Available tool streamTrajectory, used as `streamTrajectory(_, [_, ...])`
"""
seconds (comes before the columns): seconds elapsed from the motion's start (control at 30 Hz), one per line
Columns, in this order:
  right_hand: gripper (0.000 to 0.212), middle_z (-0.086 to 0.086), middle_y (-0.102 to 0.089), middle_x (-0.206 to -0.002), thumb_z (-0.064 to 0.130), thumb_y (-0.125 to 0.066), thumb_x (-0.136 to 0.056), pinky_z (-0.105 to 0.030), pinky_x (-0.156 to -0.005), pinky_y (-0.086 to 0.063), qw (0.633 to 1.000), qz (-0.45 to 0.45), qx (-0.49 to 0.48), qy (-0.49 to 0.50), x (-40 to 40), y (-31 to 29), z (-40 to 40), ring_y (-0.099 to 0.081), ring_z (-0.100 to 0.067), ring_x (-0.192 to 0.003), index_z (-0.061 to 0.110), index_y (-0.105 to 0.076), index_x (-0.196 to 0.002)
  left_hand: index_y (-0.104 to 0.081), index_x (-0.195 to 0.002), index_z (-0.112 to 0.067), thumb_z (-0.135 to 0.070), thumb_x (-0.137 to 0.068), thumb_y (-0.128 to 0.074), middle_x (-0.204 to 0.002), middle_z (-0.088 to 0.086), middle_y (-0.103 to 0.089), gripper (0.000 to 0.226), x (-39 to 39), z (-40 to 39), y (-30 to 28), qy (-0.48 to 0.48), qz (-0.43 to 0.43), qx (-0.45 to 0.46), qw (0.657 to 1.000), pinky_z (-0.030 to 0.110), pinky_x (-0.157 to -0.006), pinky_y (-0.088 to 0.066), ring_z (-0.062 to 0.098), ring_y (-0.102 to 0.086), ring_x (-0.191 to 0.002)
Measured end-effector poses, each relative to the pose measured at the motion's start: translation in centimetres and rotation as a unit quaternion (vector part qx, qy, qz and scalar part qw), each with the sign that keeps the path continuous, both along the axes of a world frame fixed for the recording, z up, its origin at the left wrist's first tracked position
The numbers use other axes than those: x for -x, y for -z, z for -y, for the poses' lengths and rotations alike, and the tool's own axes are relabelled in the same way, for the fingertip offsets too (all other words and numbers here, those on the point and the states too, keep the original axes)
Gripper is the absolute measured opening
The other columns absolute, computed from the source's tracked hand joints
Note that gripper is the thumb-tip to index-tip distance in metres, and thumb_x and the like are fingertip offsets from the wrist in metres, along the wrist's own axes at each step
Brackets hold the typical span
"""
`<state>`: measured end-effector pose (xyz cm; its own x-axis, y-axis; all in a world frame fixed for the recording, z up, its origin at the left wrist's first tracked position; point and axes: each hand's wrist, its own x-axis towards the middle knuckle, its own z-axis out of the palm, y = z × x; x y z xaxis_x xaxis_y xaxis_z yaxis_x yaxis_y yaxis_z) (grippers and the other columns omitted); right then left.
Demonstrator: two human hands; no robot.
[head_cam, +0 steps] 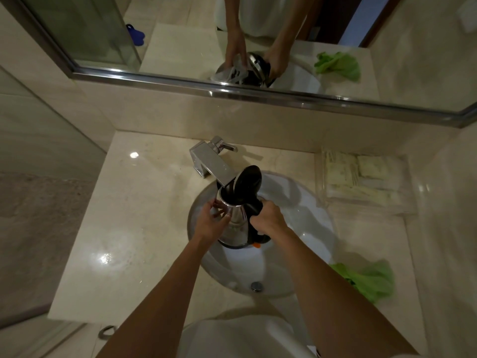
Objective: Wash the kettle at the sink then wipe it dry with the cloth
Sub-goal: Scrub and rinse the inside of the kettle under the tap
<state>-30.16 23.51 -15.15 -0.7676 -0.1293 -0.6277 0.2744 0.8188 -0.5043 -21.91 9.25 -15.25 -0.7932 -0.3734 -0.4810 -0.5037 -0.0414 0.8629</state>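
A steel kettle [236,226] with a black handle and an open black lid [249,180] is held over the white sink [296,223], its mouth under the chrome tap's spout [211,164]. My right hand [267,215] grips the black handle. My left hand [213,220] curls round the kettle's steel body near the rim. A crumpled green cloth [371,280] lies on the counter to the right of the sink.
The marble counter [129,215] surrounds the sink. A clear tray of packaged toiletries [361,177] sits at the back right. A mirror [232,34] above reflects my hands and the kettle. The sink's overflow fitting [256,286] is at the front.
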Motion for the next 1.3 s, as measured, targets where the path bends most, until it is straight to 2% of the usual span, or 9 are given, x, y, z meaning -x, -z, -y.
streamTrajectory(0.23, [0.03, -0.003, -0.062, -0.09, 0.01, -0.067, -0.085, -0.03, -0.067, -0.044, 1.0, 0.011, -0.006, -0.009, 0.7, 0.0, -0.2, -0.058, -0.021, -0.078, 0.016, -0.061, -0.114, -0.05, -0.093, -0.034, -0.009, -0.089, -0.064, -0.094, -0.019, -0.051, 0.029, 0.3, 0.0, -0.7, 0.002, 0.0, -0.014, 1.0, 0.015, -0.062, -0.049, 0.003, -0.057, -0.084])
streamTrajectory(0.33, [0.026, -0.008, -0.066, -0.093, 0.01, -0.066, -0.084, -0.031, -0.067, -0.047, 0.999, 0.017, -0.017, -0.029, 1.4, -0.3, -0.1, -0.062, -0.025, -0.081, 0.012, -0.063, -0.11, -0.05, -0.099, -0.028, -0.009, -0.09, -0.063, -0.093, -0.017, -0.053, 0.025, 0.4, 0.2, -0.6, 0.0, 0.004, -0.007, 1.0, 0.013, -0.059, -0.048, 0.005, -0.059, -0.086])
streamTrajectory(0.57, [0.015, -0.005, -0.06, -0.08, 0.007, -0.065, -0.085, -0.034, -0.072, -0.048, 0.996, 0.03, -0.026, -0.076, 3.3, -0.8, 0.3, -0.062, -0.026, -0.081, 0.011, -0.061, -0.099, -0.055, -0.117, -0.009, -0.01, -0.088, -0.067, -0.09, -0.021, -0.053, 0.031, 0.9, 0.9, 0.1, 0.013, 0.014, 0.05, 0.999, 0.005, -0.06, -0.046, -0.013, -0.052, -0.077])
streamTrajectory(0.8, [0.023, -0.012, -0.066, -0.092, 0.008, -0.064, -0.083, -0.037, -0.075, -0.054, 0.994, 0.03, -0.042, -0.099, 4.2, -1.0, 0.3, -0.066, -0.031, -0.086, 0.01, -0.063, -0.107, -0.048, -0.12, -0.019, -0.017, -0.085, -0.071, -0.094, -0.017, -0.052, 0.042, 1.6, 1.3, 0.2, 0.017, 0.039, 0.008, 0.999, 0.015, -0.061, -0.047, 0.004, -0.058, -0.084])
streamTrajectory(0.9, [0.021, -0.013, -0.066, -0.09, 0.007, -0.063, -0.083, -0.04, -0.077, -0.056, 0.992, 0.036, -0.047, -0.108, 4.6, -1.0, 0.2, -0.067, -0.032, -0.087, 0.01, -0.062, -0.104, -0.053, -0.106, -0.022, -0.015, -0.085, -0.071, -0.099, -0.013, -0.056, 0.028, 1.9, 1.5, 0.8, 0.045, 0.025, 0.004, 0.999, 0.019, -0.073, -0.051, 0.006, -0.06, -0.092])
streamTrajectory(0.97, [0.02, -0.014, -0.066, -0.093, 0.006, -0.063, -0.084, -0.04, -0.078, -0.056, 0.991, 0.042, -0.053, -0.112, 4.7, -1.0, 0.0, -0.066, -0.033, -0.088, 0.01, -0.062, -0.104, -0.056, -0.112, -0.016, -0.014, -0.084, -0.071, -0.106, -0.006, -0.059, 0.031, 1.9, 1.5, 1.4, 0.052, 0.015, -0.002, 0.999, 0.022, -0.078, -0.053, 0.013, -0.062, -0.1])
streamTrajectory(1.13, [0.022, -0.014, -0.067, -0.096, 0.01, -0.064, -0.084, -0.042, -0.082, -0.058, 0.99, 0.038, -0.059, -0.123, 4.9, -0.8, 0.0, -0.066, -0.033, -0.088, 0.009, -0.063, -0.106, -0.051, -0.123, -0.009, -0.012, -0.083, -0.072, -0.108, -0.004, -0.058, 0.045, 1.9, 1.1, 2.0, 0.028, 0.014, -0.003, 1.0, 0.021, -0.08, -0.055, 0.012, -0.061, -0.102])
streamTrajectory(1.23, [0.018, -0.015, -0.067, -0.097, 0.009, -0.063, -0.085, -0.04, -0.082, -0.056, 0.988, 0.048, -0.058, -0.133, 5.2, -1.1, 0.1, -0.065, -0.033, -0.09, 0.01, -0.06, -0.103, -0.053, -0.118, -0.011, -0.014, -0.084, -0.072, -0.107, -0.004, -0.058, 0.039, 2.0, 1.1, 2.0, 0.024, 0.016, 0.014, 0.999, 0.016, -0.075, -0.054, 0.004, -0.06, -0.097])
streamTrajectory(1.3, [0.016, -0.015, -0.066, -0.096, 0.007, -0.062, -0.086, -0.04, -0.08, -0.055, 0.987, 0.057, -0.056, -0.138, 5.3, -1.1, 0.3, -0.065, -0.032, -0.09, 0.011, -0.059, -0.101, -0.055, -0.112, -0.016, -0.015, -0.085, -0.071, -0.104, -0.005, -0.059, 0.031, 2.0, 1.1, 2.0, 0.022, 0.014, 0.016, 1.0, 0.022, -0.082, -0.054, 0.006, -0.06, -0.098])
